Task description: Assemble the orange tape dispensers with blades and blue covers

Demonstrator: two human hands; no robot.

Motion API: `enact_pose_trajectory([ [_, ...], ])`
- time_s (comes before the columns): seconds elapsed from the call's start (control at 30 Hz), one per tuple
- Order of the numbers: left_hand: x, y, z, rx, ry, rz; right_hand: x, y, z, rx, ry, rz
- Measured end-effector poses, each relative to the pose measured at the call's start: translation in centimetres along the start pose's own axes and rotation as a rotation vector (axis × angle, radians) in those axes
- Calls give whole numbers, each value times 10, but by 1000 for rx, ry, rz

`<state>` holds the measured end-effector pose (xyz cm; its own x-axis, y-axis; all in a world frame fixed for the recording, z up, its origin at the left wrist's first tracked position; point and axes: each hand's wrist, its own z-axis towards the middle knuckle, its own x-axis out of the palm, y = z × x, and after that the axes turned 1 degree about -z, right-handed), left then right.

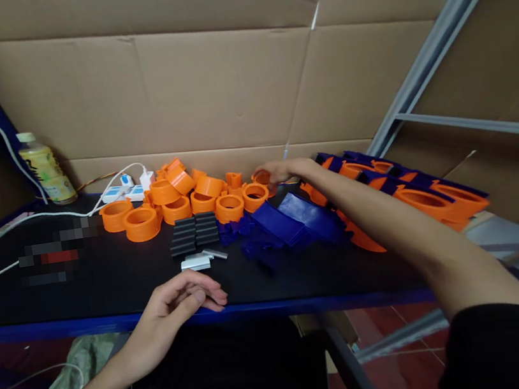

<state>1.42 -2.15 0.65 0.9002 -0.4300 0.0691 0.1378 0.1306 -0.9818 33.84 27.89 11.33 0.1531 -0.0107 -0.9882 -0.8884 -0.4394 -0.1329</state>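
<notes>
Left of the one power strip (115, 193) stands one bottle (47, 171). Right of it are at least ten orange rings (180, 181), three orange-and-blue parts (416, 206), two silver pieces (196, 264) and two blue panels (279, 225); also two columns of dark grey pieces (183, 236), one left hand (188, 298) and one right hand (275, 171).

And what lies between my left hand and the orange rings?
In the head view, silver pieces and dark ribbed pieces lie between your left hand and the orange rings.
</notes>
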Motion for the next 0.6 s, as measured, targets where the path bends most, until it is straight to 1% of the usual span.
enact_pose_trajectory([
  [0.2,-2,0,1,-3,-8,21,-15,-3,-17,-63,-224,-147],
  [0.27,-1,-1,0,0,-9,19,-18,1,-24,-97,-299,-185],
  [0.43,0,-2,1,10,-8,10,-22,19,-34,-246,-485,-350],
  [0.5,0,-2,1,5,-8,11,-23,27,-36,-252,-526,-349],
  [0.6,-1,-1,1,-8,-6,6,-25,35,-38,-233,-576,-275],
])
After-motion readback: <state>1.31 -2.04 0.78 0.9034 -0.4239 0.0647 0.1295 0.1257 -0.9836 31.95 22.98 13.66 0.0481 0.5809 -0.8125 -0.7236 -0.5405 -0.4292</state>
